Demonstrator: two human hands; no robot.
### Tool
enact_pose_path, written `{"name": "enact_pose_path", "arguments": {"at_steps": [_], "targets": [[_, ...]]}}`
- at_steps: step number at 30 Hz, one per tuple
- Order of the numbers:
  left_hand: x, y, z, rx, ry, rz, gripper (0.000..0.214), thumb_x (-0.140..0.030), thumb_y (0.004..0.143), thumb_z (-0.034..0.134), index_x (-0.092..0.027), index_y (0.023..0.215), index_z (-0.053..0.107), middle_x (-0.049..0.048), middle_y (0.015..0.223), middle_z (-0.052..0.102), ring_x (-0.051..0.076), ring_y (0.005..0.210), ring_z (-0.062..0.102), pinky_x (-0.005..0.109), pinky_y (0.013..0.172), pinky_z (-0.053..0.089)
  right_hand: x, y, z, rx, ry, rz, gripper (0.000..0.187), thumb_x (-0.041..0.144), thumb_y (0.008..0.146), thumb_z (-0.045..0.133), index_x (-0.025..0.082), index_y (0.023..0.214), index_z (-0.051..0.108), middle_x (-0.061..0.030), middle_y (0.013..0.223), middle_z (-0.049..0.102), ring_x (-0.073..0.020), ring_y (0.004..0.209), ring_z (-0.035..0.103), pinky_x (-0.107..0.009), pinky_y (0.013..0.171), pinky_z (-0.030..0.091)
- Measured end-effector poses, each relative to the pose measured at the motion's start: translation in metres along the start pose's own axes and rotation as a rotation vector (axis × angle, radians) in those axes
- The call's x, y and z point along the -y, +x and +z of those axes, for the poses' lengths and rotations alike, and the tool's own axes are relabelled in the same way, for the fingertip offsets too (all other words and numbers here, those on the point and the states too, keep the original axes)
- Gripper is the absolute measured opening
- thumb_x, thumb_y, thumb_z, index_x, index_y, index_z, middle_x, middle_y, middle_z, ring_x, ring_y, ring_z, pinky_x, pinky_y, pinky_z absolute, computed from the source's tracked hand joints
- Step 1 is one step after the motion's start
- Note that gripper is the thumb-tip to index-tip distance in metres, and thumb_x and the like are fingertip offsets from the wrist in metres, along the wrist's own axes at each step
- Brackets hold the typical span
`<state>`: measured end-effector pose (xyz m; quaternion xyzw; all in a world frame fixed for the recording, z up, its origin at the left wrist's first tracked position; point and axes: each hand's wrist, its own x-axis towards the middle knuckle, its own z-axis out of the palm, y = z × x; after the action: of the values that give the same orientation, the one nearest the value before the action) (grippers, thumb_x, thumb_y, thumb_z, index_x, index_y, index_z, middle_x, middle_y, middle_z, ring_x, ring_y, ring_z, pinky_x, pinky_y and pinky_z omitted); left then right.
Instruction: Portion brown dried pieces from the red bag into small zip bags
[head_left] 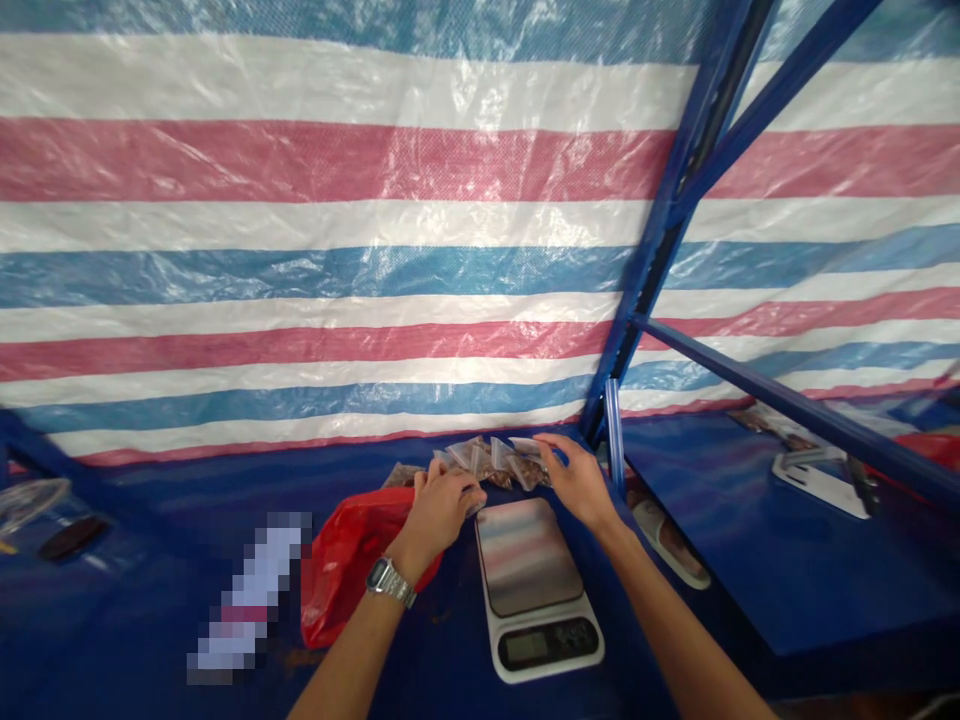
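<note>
Several small clear plastic bags (495, 465) with brown contents lie in a row at the back of the blue table. My left hand (444, 500), with a metal watch on its wrist, reaches over the left end of the row; its fingers curl down around a small clear bag, partly hidden beneath them. At the right end, my right hand (577, 485) has thumb and forefinger at the edge of another small bag. Between my forearms sits a kitchen scale (531, 560) with a bare steel plate. An open red plastic bag (341, 565) rests beside my left wrist.
A pixelated pale strip (259, 595) lies left of the red bag. Blue metal posts (652, 260) rise behind my right hand, before a striped tarpaulin (315, 220). On the neighbouring blue table (750, 550) is a white tool-like item (821, 485). A shoe (671, 545) shows in the gap.
</note>
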<state>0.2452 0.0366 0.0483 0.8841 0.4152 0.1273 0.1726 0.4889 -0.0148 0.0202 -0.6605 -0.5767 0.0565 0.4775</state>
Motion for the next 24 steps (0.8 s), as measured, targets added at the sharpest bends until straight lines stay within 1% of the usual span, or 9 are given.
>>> {"name": "enact_pose_path", "arguments": {"at_steps": [4, 9, 12, 14, 16, 18, 20, 22, 24], "targets": [[0.000, 0.001, -0.011, -0.018, 0.145, -0.008, 0.039, -0.049, 0.101, 0.048, -0.021, 0.094, 0.074, 0.0096, 0.098, 0.075, 0.030, 0.108, 0.055, 0.044, 0.095, 0.034, 0.004, 0.001, -0.003, -0.004, -0.003, 0.005, 0.036, 0.042, 0.099, 0.049, 0.020, 0.112, 0.075, -0.0113, 0.115, 0.078, -0.0274, 0.108, 0.072, -0.045, 0.101, 0.054], [-0.009, 0.015, -0.023, 0.148, 0.329, 0.029, 0.045, -0.057, 0.098, 0.053, -0.017, 0.088, 0.072, 0.0139, 0.098, 0.076, 0.031, 0.101, 0.066, 0.044, 0.095, 0.036, 0.005, 0.000, -0.005, 0.001, -0.025, -0.020, 0.036, 0.039, 0.099, 0.049, 0.019, 0.112, 0.075, -0.0110, 0.114, 0.078, -0.0278, 0.107, 0.072, -0.044, 0.099, 0.054], [-0.017, 0.022, -0.022, 0.190, 0.380, 0.032, 0.047, -0.061, 0.092, 0.061, -0.016, 0.088, 0.073, 0.0169, 0.097, 0.077, 0.033, 0.097, 0.069, 0.044, 0.097, 0.037, 0.005, 0.001, -0.005, -0.007, -0.038, -0.039, 0.035, 0.038, 0.100, 0.048, 0.020, 0.112, 0.075, -0.0104, 0.113, 0.079, -0.0279, 0.106, 0.072, -0.044, 0.099, 0.054], [-0.024, 0.025, -0.018, 0.203, 0.407, 0.022, 0.049, -0.063, 0.091, 0.061, -0.015, 0.089, 0.073, 0.0195, 0.098, 0.077, 0.033, 0.097, 0.070, 0.045, 0.099, 0.037, 0.005, 0.001, -0.005, -0.014, -0.040, -0.041, 0.035, 0.038, 0.099, 0.048, 0.020, 0.111, 0.076, -0.0104, 0.113, 0.079, -0.0280, 0.106, 0.072, -0.044, 0.098, 0.054], [-0.028, 0.027, -0.012, 0.204, 0.425, 0.010, 0.054, -0.064, 0.092, 0.057, -0.013, 0.090, 0.074, 0.0225, 0.101, 0.077, 0.035, 0.100, 0.070, 0.045, 0.100, 0.037, 0.005, 0.001, -0.004, -0.009, -0.040, -0.039, 0.035, 0.038, 0.099, 0.049, 0.020, 0.111, 0.076, -0.0104, 0.112, 0.079, -0.0279, 0.105, 0.072, -0.043, 0.098, 0.054], [-0.030, 0.027, -0.008, 0.195, 0.431, 0.006, 0.059, -0.066, 0.096, 0.049, -0.012, 0.091, 0.074, 0.0249, 0.104, 0.077, 0.036, 0.103, 0.070, 0.046, 0.100, 0.039, 0.005, 0.000, -0.004, 0.005, -0.037, -0.037, 0.034, 0.038, 0.099, 0.049, 0.020, 0.112, 0.076, -0.0101, 0.113, 0.079, -0.0278, 0.105, 0.072, -0.043, 0.098, 0.054], [-0.029, 0.027, -0.008, 0.179, 0.428, 0.004, 0.064, -0.065, 0.099, 0.041, -0.011, 0.091, 0.075, 0.0264, 0.104, 0.076, 0.037, 0.103, 0.070, 0.046, 0.097, 0.042, 0.006, 0.000, -0.005, 0.000, -0.019, -0.024, 0.034, 0.038, 0.099, 0.049, 0.021, 0.111, 0.075, -0.0099, 0.113, 0.079, -0.0277, 0.105, 0.072, -0.043, 0.098, 0.053], [-0.027, 0.025, -0.015, 0.153, 0.429, 0.001, 0.065, -0.061, 0.102, 0.035, -0.010, 0.093, 0.075, 0.0262, 0.104, 0.076, 0.037, 0.102, 0.070, 0.047, 0.094, 0.044, 0.008, 0.001, -0.007, -0.036, 0.030, 0.016, 0.034, 0.042, 0.099, 0.050, 0.021, 0.111, 0.075, -0.0097, 0.113, 0.078, -0.0278, 0.106, 0.072, -0.043, 0.099, 0.053], [-0.027, 0.020, -0.027, 0.090, 0.402, 0.006, 0.059, -0.055, 0.105, 0.034, -0.012, 0.100, 0.073, 0.0233, 0.109, 0.075, 0.036, 0.105, 0.069, 0.046, 0.094, 0.044, 0.013, 0.003, -0.010, -0.095, 0.128, 0.083, 0.036, 0.046, 0.099, 0.052, 0.020, 0.110, 0.074, -0.0099, 0.114, 0.078, -0.0280, 0.106, 0.072, -0.042, 0.099, 0.053]]}}
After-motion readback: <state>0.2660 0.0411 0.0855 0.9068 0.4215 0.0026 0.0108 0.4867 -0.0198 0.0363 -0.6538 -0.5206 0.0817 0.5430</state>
